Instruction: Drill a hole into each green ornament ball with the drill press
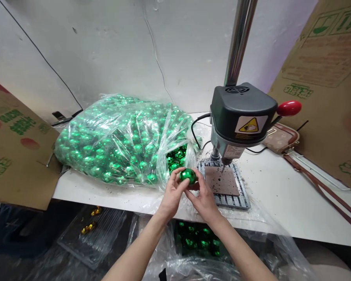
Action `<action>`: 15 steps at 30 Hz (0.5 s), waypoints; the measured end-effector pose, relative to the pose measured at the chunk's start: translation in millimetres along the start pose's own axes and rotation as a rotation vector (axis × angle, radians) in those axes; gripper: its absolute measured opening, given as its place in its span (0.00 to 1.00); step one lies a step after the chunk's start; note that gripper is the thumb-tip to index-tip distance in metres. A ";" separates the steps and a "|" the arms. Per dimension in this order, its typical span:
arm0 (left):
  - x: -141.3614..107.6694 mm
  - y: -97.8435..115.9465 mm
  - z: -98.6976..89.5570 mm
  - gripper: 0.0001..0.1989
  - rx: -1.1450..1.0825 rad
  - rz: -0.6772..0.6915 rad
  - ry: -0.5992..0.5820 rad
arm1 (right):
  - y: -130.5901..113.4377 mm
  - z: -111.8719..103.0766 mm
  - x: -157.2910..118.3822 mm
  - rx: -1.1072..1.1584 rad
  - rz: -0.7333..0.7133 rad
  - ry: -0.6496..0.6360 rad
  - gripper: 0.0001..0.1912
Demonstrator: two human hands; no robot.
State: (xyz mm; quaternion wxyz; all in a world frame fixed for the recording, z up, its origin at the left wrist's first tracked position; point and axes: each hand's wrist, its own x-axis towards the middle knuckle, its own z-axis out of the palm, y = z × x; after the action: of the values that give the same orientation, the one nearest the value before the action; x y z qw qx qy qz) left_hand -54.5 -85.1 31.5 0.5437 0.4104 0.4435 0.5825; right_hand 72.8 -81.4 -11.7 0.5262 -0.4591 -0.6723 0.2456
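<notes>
At the bag's mouth, a shiny green faceted ball [188, 176] sat in two hands

The clear, crinkled plastic bag [111, 144] of green balls lay lengthwise, its mouth rightward. Left hand [173, 193] and right hand [204, 195] gripped the ball by its sides; its axis was unclear. Rightward, the black-and-grey drill press [242, 113] stood over a slotted metal base [243, 201]; white tabletop [280, 187] stretched beyond.

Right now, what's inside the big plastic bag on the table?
Shiny green balls show through the clear bag and at its opening. The outer ones hide whatever lies deeper, so the middle and bottom can't be seen.
</notes>
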 end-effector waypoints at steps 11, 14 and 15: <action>14.4 4.4 17.9 0.34 -0.003 -0.164 -0.083 | -59.8 -172.8 44.5 -0.015 -0.055 0.459 0.13; 26.6 -10.0 27.6 0.30 -0.010 -0.148 -0.123 | -89.8 -200.0 70.8 0.013 -0.058 0.620 0.11; 31.3 -14.1 30.9 0.29 -0.038 -0.173 -0.138 | -95.2 -203.7 75.0 0.006 -0.060 0.616 0.09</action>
State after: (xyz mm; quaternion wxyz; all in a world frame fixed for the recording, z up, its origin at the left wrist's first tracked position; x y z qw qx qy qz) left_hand -23.2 -51.5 26.1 0.6290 0.3994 0.4276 0.5119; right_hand 226.8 -90.4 168.3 0.7136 -0.4905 -0.4936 0.0814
